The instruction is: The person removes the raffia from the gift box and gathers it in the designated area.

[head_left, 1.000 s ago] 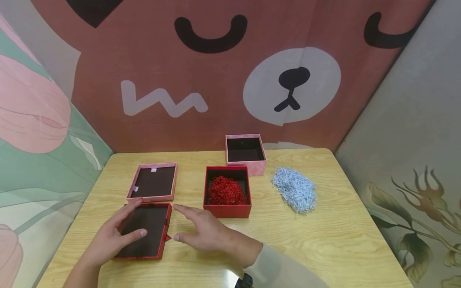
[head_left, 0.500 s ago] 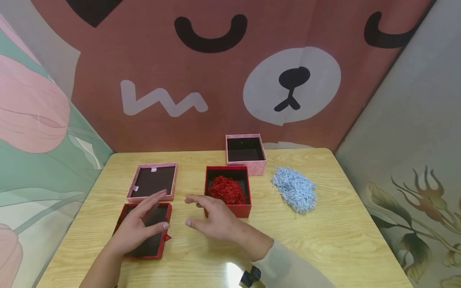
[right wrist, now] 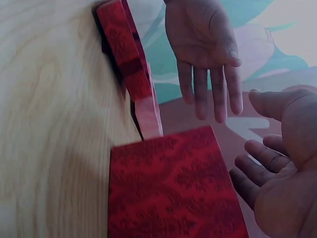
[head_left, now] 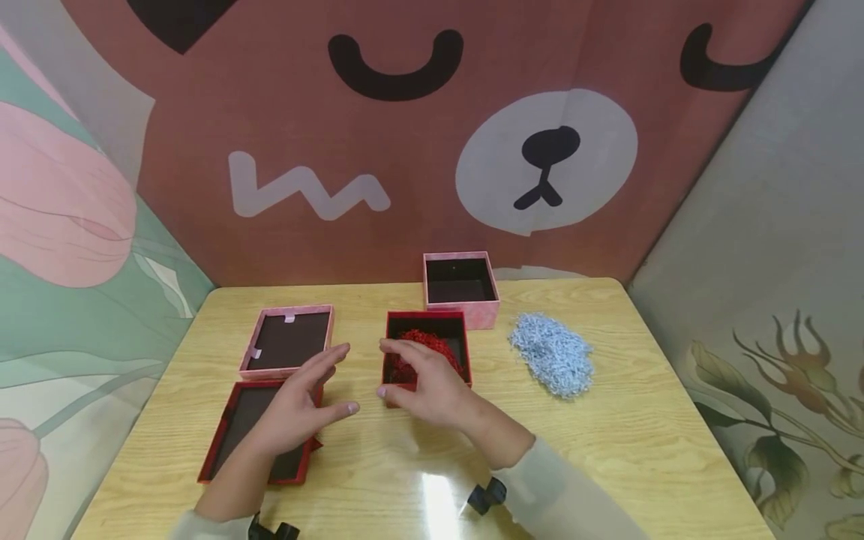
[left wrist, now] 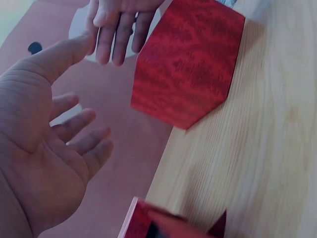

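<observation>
My left hand [head_left: 297,412], fingers extended and thumb apart, is held over the right side of the red box lid [head_left: 246,416]. The lid lies inside up, its dark lining showing. My right hand [head_left: 432,386] hovers at the near left part of the open red box [head_left: 440,324] and hides that corner in the head view. Red shredded paper [head_left: 442,345] fills the bottom of the box. The box's patterned outer side [right wrist: 168,183] shows in the right wrist view. Both hands hold nothing, palms facing each other with a gap between them.
Behind the red lid lies a pink lid [head_left: 290,341], also inside up. An open pink box [head_left: 466,315] stands behind the red one. To the right is a pile of light blue shredded paper [head_left: 553,356]. A printed curtain [head_left: 405,247] hangs along the table's back edge.
Both hands have moved right and slightly away from me. The left went from the lid's middle to its right side, the right from beside the lid to the red box. Boxes and lids have not moved.
</observation>
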The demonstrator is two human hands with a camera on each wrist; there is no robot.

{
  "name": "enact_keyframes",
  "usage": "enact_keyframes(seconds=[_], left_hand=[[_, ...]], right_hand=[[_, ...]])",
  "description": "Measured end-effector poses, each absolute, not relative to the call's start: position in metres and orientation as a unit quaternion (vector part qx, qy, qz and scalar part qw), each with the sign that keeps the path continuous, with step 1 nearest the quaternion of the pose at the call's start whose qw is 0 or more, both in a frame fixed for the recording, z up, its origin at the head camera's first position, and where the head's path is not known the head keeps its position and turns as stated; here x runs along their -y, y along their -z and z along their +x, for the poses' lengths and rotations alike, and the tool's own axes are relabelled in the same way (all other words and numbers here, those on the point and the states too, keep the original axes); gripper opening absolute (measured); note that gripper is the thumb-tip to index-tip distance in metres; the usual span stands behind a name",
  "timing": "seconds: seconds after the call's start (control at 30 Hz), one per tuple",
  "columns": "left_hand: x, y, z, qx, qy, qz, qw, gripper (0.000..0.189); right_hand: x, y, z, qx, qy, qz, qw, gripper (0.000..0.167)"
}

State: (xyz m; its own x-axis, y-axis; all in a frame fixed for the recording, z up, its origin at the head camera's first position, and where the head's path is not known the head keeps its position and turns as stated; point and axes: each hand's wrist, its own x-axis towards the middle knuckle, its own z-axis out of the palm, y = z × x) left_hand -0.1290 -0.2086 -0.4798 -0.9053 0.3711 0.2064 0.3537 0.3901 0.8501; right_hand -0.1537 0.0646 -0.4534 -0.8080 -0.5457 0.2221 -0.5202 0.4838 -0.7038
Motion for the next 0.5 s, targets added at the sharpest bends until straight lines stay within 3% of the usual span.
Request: enact_keyframes(seconds=[0.5], left_hand=[[0.17, 0.483, -0.148, -0.82, -0.539, 0.19, 0.023, 0.083]], right_hand=[[-0.082, 0.457, -0.172, -0.894, 0.347, -0.284, -0.004, 0.072]])
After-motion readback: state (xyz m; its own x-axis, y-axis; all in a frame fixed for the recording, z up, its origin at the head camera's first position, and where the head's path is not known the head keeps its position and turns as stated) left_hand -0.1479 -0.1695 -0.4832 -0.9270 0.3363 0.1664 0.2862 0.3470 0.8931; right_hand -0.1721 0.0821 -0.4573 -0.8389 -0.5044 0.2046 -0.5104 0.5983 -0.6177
